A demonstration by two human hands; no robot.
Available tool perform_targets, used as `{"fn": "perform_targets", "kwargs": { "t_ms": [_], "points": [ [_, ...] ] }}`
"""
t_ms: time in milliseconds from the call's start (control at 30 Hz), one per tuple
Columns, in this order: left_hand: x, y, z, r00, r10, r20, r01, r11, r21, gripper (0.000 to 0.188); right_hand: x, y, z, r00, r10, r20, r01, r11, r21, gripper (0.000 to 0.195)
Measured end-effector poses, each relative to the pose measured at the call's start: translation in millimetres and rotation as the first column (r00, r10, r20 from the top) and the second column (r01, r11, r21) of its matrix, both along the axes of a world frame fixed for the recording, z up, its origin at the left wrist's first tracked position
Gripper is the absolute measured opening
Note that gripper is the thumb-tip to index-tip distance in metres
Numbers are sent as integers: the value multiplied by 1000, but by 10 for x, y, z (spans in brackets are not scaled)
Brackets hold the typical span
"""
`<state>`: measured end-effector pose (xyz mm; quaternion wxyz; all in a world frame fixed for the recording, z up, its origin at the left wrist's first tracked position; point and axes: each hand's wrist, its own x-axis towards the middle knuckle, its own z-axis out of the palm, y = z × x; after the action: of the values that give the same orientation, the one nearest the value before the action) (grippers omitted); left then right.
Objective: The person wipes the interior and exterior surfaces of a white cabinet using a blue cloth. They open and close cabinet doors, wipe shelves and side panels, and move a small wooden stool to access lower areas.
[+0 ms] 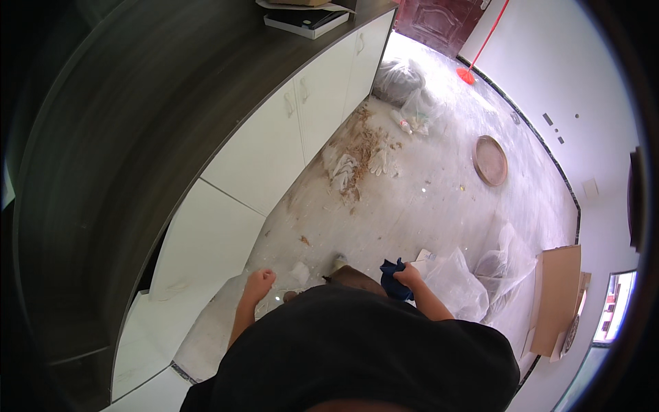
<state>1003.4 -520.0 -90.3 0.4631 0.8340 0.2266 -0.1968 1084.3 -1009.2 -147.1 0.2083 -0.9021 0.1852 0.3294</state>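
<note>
My right hand (pixel 410 276) grips a bunched dark blue cloth (pixel 392 273), held in front of my body on the right. The cloth hangs below the fingers, and its lower end reaches the edge of my dark shirt. On the other side, my left hand (pixel 260 284) is in the air near the white cabinet fronts (pixel 226 232), its fingers curled in with nothing visible in them. Neither hand touches the cabinet. Clear plastic sheeting (pixel 455 288) lies on the floor beyond my right forearm.
A dark countertop (pixel 170 103) runs along the left. Dirt debris (pixel 368 149) and white gloves (pixel 379 162) lie on the dusty floor ahead, with plastic bags (pixel 406 85) farther off. A round brown tray (pixel 490 160), a red broom (pixel 466 76) and a cardboard box (pixel 556 298) are at right.
</note>
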Motion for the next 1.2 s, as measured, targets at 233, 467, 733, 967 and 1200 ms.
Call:
{"fn": "perform_targets", "kwargs": {
  "t_ms": [233, 467, 733, 967, 1200],
  "points": [
    [1188, -631, 123, 967, 26, 253, -73, 982, 175, 29, 249, -779, -276, 991, -124, 46, 121, 990, 76, 54],
    [1953, -1239, 138, 932, 58, 357, -76, 996, 37, 25, 442, -1149, -324, 981, -189, 45, 184, 977, 108, 52],
    [3510, -1427, 225, 801, 295, 521, -302, 950, -75, 26, 986, -1515, -547, 966, -252, 59, 246, 965, 92, 48],
    [4926, -932, -349, 510, 699, 502, -731, 659, -175, 37, 2040, -2075, -498, 963, -267, -26, 268, 955, 125, 48],
    [5933, -1492, -54, 348, 782, 517, -794, 539, -281, 48, 3013, -2563, 51, 967, -254, 16, 251, 964, 92, 48]
  ]
}}
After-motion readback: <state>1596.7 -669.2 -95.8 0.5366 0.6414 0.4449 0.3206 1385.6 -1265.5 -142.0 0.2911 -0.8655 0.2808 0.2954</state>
